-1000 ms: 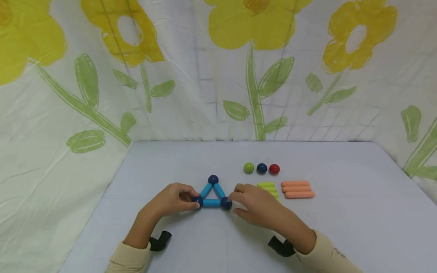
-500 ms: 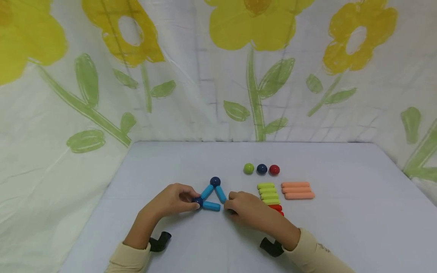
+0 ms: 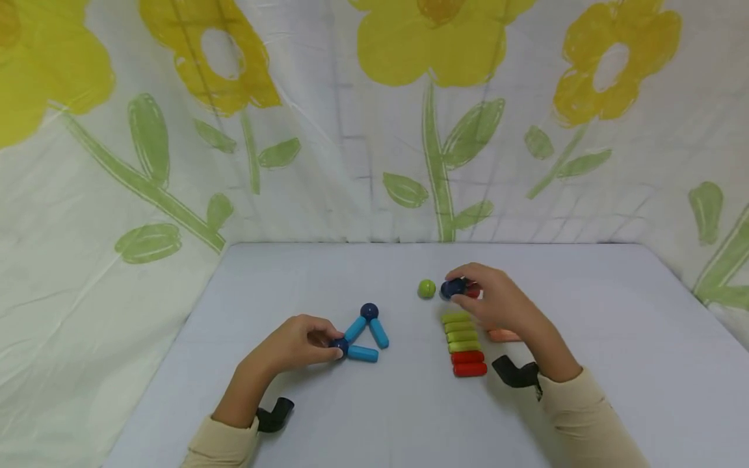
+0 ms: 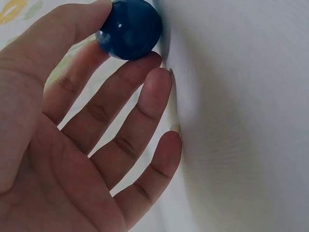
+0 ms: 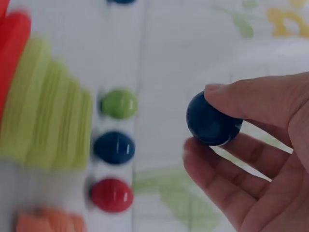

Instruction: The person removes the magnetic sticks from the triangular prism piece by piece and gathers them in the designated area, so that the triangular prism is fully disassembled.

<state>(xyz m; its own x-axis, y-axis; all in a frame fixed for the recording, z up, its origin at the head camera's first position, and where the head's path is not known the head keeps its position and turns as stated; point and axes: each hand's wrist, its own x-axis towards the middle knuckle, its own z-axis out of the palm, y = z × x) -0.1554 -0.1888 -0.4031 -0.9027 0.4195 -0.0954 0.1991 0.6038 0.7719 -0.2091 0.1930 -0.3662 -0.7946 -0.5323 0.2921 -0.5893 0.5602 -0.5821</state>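
My left hand (image 3: 301, 341) pinches a dark blue ball (image 4: 130, 29) between thumb and fingers at the table surface. From that ball a light blue stick (image 3: 354, 329) runs up to a second dark blue ball (image 3: 369, 312), and another stick (image 3: 363, 353) points right. A third blue stick (image 3: 379, 332) slopes down from the upper ball; its lower end stands apart from the bottom stick. My right hand (image 3: 497, 296) holds a loose dark blue ball (image 5: 212, 118) above the table. Near it lie a green ball (image 5: 119, 104), a dark blue ball (image 5: 115, 147) and a red ball (image 5: 112, 195).
Several yellow-green sticks (image 3: 462, 336) lie stacked side by side, with two red sticks (image 3: 469, 370) in front. Orange sticks (image 3: 504, 335) are partly hidden under the right arm. Behind the white table (image 3: 292, 273) hangs a flower-printed cloth (image 3: 316, 162).
The right-corner ball came off the blue triangle in my right hand, which has carried it back and right to the ball row. The bottom stick swung slightly forward. My left hand stayed put.
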